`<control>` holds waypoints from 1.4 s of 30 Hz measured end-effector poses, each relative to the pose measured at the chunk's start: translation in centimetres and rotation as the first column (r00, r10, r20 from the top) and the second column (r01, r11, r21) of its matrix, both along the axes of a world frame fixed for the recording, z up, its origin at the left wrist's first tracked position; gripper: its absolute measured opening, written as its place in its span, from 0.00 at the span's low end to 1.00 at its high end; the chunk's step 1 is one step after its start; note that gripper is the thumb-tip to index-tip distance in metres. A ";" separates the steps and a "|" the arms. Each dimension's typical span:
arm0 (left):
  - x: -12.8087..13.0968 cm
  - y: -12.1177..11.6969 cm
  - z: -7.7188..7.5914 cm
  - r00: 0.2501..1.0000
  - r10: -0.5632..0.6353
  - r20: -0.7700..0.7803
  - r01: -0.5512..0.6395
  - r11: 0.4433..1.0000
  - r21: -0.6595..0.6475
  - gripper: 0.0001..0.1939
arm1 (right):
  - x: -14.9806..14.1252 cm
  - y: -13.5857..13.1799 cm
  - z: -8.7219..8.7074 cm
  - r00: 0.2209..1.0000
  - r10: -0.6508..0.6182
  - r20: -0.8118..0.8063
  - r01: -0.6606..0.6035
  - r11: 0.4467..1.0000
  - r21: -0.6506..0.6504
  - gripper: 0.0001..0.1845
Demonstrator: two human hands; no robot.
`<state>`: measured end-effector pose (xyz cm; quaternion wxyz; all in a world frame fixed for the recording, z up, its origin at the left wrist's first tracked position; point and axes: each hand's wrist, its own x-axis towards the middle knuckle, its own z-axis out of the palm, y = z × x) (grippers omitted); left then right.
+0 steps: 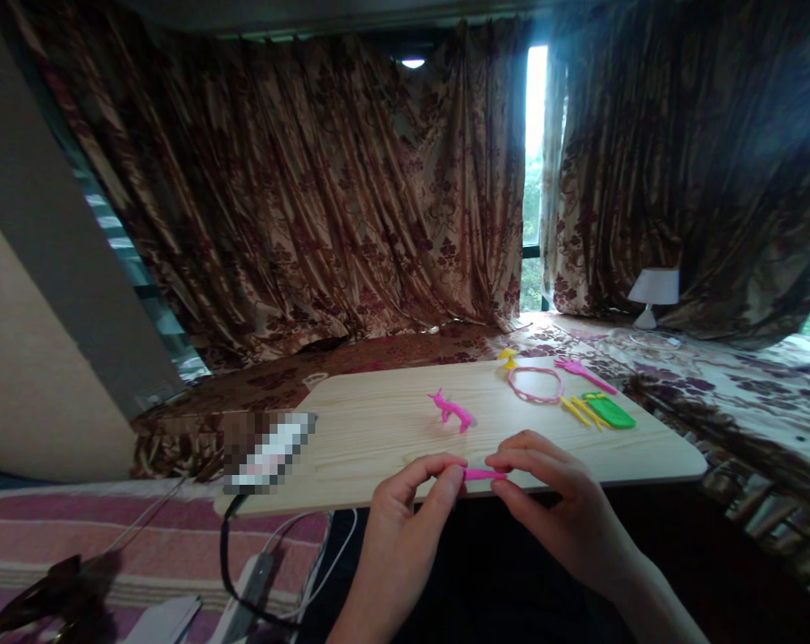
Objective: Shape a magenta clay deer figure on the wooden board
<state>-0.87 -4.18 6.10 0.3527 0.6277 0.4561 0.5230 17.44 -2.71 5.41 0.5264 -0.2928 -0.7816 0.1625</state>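
Observation:
Just over the table's near edge, a thin pink strip stretches level between my two hands. My left hand pinches its left end between thumb and forefinger. The right end sits between the thumb and fingertips of my right hand. What the strip is made of is too small to tell. Beyond my hands, a small pink animal-like figure stands on the light wooden table, touched by neither hand.
At the table's far right lie a pink ring, a yellow mushroom-shaped piece, a pink piece with a fingered end, yellow sticks and a green piece. A blurred device with a black cable is at left.

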 end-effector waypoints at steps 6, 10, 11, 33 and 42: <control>0.0 0.1 -0.2 1.000 -0.004 -0.019 0.005 0.999 0.034 0.08 | -0.3 0.0 0.0 1.000 0.000 -0.028 0.000 1.000 -0.001 0.09; 0.1 0.2 -0.2 0.999 0.005 -0.042 -0.004 1.000 0.026 0.08 | -0.2 0.0 -0.1 1.000 0.005 -0.026 -0.005 1.000 0.000 0.10; 0.1 0.2 -0.1 0.999 0.004 -0.048 -0.003 1.000 0.014 0.08 | -0.2 0.1 -0.1 1.000 0.002 -0.027 -0.002 1.000 0.005 0.10; 0.1 -0.1 0.3 0.998 0.007 -0.057 -0.008 1.000 -0.013 0.11 | 0.4 0.0 -0.2 0.999 -0.029 -0.012 0.029 0.999 -0.023 0.06; 0.4 -0.1 0.3 0.999 -0.026 -0.046 0.026 1.000 -0.005 0.11 | -0.2 -0.1 -0.2 0.999 -0.030 -0.021 0.030 0.999 0.015 0.12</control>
